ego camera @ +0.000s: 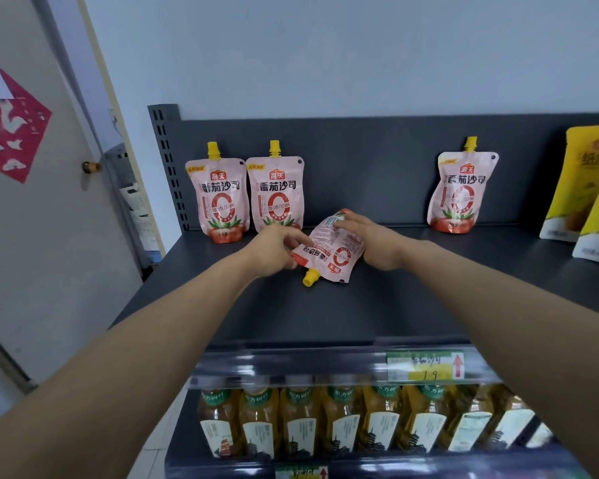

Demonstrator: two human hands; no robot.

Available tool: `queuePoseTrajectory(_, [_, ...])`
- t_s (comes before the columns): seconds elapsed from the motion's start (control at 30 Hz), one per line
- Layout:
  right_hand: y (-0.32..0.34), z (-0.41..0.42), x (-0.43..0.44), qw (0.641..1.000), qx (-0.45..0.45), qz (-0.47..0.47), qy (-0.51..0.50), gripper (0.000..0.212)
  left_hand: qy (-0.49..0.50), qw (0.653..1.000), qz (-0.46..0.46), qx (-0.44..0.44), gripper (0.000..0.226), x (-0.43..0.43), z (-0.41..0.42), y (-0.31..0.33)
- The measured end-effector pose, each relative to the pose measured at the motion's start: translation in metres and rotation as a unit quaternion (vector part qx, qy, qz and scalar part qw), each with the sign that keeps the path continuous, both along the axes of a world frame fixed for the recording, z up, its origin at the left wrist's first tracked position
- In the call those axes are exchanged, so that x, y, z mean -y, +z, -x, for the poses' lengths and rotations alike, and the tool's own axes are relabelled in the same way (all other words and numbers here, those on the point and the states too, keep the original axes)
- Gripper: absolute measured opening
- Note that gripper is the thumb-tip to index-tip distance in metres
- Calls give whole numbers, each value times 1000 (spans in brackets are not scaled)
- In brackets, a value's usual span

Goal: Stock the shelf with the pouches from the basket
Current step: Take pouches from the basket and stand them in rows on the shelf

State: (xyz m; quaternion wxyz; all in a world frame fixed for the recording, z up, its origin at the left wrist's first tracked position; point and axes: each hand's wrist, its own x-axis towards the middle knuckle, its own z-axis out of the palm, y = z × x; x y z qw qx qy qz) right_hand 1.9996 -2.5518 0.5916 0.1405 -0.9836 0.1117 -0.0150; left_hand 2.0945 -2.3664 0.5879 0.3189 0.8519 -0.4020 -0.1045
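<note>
On the dark grey top shelf (325, 305), a pink pouch with a yellow spout (329, 252) lies tipped over, spout pointing toward me. My left hand (274, 250) grips its left edge and my right hand (370, 242) holds its right side and top. Two matching pouches stand upright side by side at the back left (218, 198) (277, 195). A third pouch stands at the back right (460, 191). The basket is out of view.
Yellow snack bags (585, 195) stand at the shelf's right end. Below the price rail (426, 366) is a row of several amber drink bottles (343, 420). A door with a red paper decoration (11, 133) is on the left.
</note>
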Motion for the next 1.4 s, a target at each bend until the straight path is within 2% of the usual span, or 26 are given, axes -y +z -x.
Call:
queuePoseTrajectory(0.2, [3, 10, 5, 1000, -13, -17, -4, 84, -12, 998, 27, -50, 45, 6, 4, 3])
queuePoseTrajectory(0.27, [2, 12, 7, 999, -14, -29, -2, 85, -15, 999, 29, -21, 33, 10, 7, 2])
queuePoseTrajectory(0.37, [-2, 15, 11, 997, -4, -76, -11, 83, -2, 997, 77, 14, 17, 19, 13, 4])
queuePoseTrajectory(0.5, [-3, 17, 20, 993, 3, -109, -37, 90, 17, 993, 107, 38, 14, 33, 20, 18])
queuePoseTrajectory(0.57, [-2, 16, 25, 984, 65, -157, -50, 80, 32, 987, 156, 28, 14, 41, 22, 30])
queuePoseTrajectory(0.7, [11, 14, 28, 927, 198, -307, -81, 29, 78, 956, 277, -48, 16, 53, 20, 53])
queuePoseTrajectory(0.83, [21, 6, 24, 909, 186, -361, -91, 22, 99, 931, 336, -102, 24, 59, 9, 59])
queuePoseTrajectory(0.9, [19, -1, 24, 890, 195, -397, -107, 24, 113, 941, 301, -105, 37, 60, 0, 50])
queuePoseTrajectory(0.97, [15, -7, 27, 875, 207, -420, -121, 27, 115, 966, 204, -109, 47, 60, -5, 35])
queuePoseTrajectory(1.03, [13, -13, 29, 870, 215, -426, -124, 27, 98, 977, 139, -125, 49, 61, -8, 20])
queuePoseTrajectory(1.27, [17, -33, 36, 870, 222, -412, -157, 29, 132, 977, 133, -98, 36, 63, -28, 11])
queuePoseTrajectory(1.4, [19, -45, 33, 866, 221, -413, -174, 30, 130, 984, 84, -86, 33, 57, -37, 6])
